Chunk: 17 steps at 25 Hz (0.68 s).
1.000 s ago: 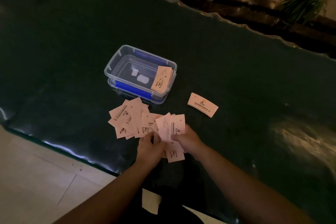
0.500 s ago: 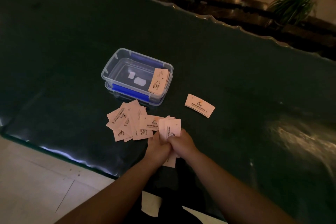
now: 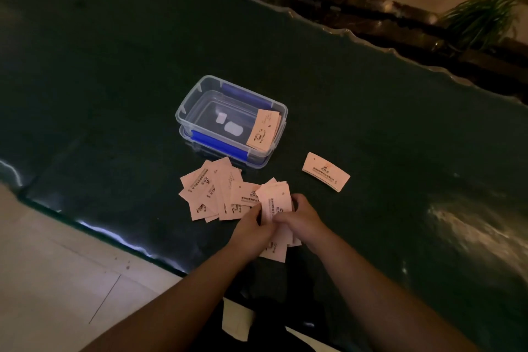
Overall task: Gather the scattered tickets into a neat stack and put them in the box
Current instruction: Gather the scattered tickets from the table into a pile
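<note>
The fingers (image 3: 258, 210) of the left hand (image 3: 251, 230) and those of the right hand (image 3: 303, 221) are pressed together around a small bundle of tickets (image 3: 275, 203), pinching it from both sides. The bundle stands partly upright above the desk (image 3: 114, 66); this hold appears intended to square the edges into a neat stack. Some tickets hang out below the hands, so the bundle is judged not yet even.

Just left of the hands, a loose fan of tickets (image 3: 213, 190) lies flat and overlapping, within easy reach for the next pick-up. One separate ticket (image 3: 325, 171) lies to the right, apart from the rest.

Beyond the fan sits the clear box (image 3: 200, 88), lid off. A few tickets (image 3: 263, 130) lean inside against its right end. Most tickets remain outside; the task is judged partly done.
</note>
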{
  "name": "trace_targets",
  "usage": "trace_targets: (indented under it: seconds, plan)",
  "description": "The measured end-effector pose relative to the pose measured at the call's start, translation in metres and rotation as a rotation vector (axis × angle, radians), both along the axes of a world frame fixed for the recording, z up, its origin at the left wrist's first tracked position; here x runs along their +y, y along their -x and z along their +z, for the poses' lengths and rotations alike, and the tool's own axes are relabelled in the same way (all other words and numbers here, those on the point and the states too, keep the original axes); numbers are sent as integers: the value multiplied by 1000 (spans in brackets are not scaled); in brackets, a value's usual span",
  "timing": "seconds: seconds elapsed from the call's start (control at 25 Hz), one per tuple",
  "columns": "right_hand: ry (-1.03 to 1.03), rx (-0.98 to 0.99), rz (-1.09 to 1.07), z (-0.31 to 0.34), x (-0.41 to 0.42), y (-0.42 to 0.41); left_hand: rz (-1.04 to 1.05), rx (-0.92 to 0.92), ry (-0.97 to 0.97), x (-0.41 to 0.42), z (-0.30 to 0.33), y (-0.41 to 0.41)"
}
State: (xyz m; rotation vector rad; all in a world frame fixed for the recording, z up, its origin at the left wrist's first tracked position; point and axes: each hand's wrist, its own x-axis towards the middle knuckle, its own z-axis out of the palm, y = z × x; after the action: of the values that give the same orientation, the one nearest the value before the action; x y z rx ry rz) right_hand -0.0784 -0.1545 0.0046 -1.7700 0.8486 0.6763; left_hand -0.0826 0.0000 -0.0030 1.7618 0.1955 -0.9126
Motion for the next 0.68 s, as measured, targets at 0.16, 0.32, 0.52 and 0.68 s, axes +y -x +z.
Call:
trace_targets:
  seconds: [0.16, 0.32, 0.52, 0.68]
  plan:
    - [23, -15, 108, 3, 6, -15, 57, -65, -60, 12, 4, -8]
    - [62, -43, 223, 5, 12, -35, 155, -108, -117, 30, 5, -10]
    - [182, -105, 385, 4, 23, -55, 221, -196, -390, 54, 4, -14]
    - [225, -139, 549, 4, 28, -62, 221, -174, -367, 62, 3, -16]
